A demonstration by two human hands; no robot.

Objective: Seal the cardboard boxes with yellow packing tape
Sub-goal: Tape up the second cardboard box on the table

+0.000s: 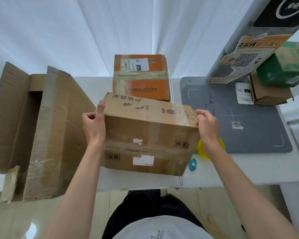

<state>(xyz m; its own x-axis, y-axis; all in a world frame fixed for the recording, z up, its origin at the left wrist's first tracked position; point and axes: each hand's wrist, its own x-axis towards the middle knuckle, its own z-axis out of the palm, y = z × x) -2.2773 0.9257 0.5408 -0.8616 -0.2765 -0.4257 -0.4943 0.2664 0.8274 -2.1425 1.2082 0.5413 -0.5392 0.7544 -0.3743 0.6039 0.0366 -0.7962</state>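
Observation:
I hold a brown cardboard box [150,133] tilted above the white table [240,169], its seamed face turned towards me. My left hand [93,124] grips its left side, thumb lying up along the top edge. At the upper right corner, my right hand [208,128] grips the box with curled fingers. Torn old tape and white labels run along the seam. A yellow tape roll [201,150] lies on the table, mostly hidden behind my right wrist. Just in front of the roll lies a small teal cutter [192,164].
A large open cardboard box [47,128] stands at the left, flaps up. An orange box [141,78] sits behind the held one. A grey mat [245,121] covers the right of the table, with a green box [283,66] stacked on a small brown box [269,95] beside a postered column [240,59].

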